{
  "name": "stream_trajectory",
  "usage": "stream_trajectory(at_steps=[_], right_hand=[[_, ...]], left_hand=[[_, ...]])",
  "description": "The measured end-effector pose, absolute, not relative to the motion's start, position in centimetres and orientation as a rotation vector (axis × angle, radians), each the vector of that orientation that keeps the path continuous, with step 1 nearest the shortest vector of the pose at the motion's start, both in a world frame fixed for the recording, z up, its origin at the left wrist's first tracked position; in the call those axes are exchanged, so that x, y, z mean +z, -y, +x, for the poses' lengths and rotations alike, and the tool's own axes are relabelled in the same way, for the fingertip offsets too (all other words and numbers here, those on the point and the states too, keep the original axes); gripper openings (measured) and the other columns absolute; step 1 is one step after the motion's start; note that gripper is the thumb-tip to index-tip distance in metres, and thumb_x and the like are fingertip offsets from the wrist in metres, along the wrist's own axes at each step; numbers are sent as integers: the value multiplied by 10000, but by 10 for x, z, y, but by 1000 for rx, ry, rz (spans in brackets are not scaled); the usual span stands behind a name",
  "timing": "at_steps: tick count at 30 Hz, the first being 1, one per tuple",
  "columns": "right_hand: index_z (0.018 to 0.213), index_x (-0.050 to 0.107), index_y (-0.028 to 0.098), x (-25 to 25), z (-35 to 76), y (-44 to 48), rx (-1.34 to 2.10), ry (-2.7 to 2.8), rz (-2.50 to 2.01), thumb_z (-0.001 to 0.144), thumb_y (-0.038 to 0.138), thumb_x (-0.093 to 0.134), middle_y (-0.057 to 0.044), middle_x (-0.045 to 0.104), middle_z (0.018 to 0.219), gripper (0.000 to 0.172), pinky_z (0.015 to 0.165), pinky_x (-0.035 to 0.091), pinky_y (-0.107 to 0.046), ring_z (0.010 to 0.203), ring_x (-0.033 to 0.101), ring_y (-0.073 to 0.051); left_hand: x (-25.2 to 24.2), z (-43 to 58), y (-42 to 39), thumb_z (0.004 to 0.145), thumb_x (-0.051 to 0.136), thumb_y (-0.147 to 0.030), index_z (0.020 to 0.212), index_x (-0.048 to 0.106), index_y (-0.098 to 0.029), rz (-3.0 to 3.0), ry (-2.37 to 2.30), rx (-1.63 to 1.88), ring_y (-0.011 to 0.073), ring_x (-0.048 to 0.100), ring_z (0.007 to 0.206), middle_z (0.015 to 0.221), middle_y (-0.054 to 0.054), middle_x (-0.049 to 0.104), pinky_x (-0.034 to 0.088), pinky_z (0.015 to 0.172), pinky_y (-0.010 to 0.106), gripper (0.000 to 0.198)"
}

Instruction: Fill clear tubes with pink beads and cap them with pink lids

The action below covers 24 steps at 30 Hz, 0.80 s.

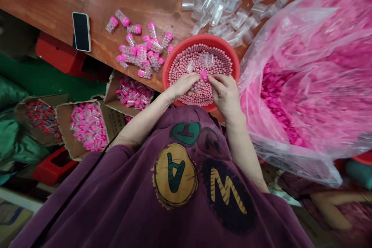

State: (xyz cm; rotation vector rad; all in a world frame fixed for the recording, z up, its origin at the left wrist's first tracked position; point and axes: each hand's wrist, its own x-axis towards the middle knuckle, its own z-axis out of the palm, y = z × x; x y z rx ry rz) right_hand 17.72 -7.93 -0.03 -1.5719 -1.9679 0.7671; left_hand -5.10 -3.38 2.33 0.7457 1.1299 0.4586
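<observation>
Over a red basin (236,60) filled with small pink beads (180,66), my two hands meet at one small clear bottle (197,86). Beads show inside it, and a bright pink cap (204,74) sits at its upper end. My left hand (184,85) is closed around the bottle's body, with part of it hidden by the fingers. The fingertips of my right hand (225,90) pinch the cap from the right. Whether the cap is fully seated cannot be made out. Two clear empty bottles, one of them a wide clear bottle (206,60), lie on the beads.
Capped bottles (142,52) lie left of the basin, near a phone (81,31). Empty clear bottles (217,7) are heaped behind. A large plastic bag (319,66) of pink caps stands right. Cardboard boxes (109,118) hold filled bottles lower left. Another person's arm (331,205) shows lower right.
</observation>
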Motion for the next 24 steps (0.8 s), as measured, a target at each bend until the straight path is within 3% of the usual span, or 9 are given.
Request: stream_trajectory(at_steps=[5, 10, 14, 19, 24], right_hand=[[1299, 897, 268, -7, 170, 87, 869, 1577, -1668, 1139, 410, 689, -119, 901, 1330, 298, 1184, 676, -606, 1246, 833, -325], [1307, 879, 305, -9, 162, 85, 1145, 1140, -1613, 1059, 572, 823, -54, 910, 1247, 369, 1209, 703, -594, 1217, 862, -292], [1316, 884, 331, -9, 161, 84, 1173, 1148, -1612, 1087, 569, 812, -63, 895, 1246, 338, 1183, 723, -593, 1223, 861, -302], [1342, 880, 289, -2, 160, 86, 1157, 1168, -1571, 1090, 557, 784, -69, 898, 1307, 380, 1268, 673, -618, 1279, 854, -294], [1327, 884, 329, -3, 162, 85, 1119, 1154, -1624, 1091, 578, 795, -62, 902, 1285, 354, 1189, 707, -603, 1208, 862, -296]], left_hand=[[18, -54, 35, 1163, 631, -511, 1021, 710, -207, 597, -1054, 348, 142, 663, 583, 781, 33, 718, 542, 626, 286, 345], [23, -48, 36, 1186, 552, -394, 1041, 686, -176, 472, -1040, 301, 131, 687, 547, 756, 32, 744, 522, 582, 238, 293], [26, -43, 38, 1190, 566, -350, 1076, 694, -167, 452, -1007, 335, 128, 700, 576, 783, 33, 762, 539, 593, 234, 251], [26, -46, 36, 1189, 594, -370, 1134, 729, -155, 428, -979, 413, 124, 726, 643, 883, 53, 809, 574, 635, 244, 260], [27, -49, 34, 1200, 567, -366, 1211, 791, -152, 397, -928, 452, 172, 807, 806, 1021, 96, 877, 598, 718, 278, 310]])
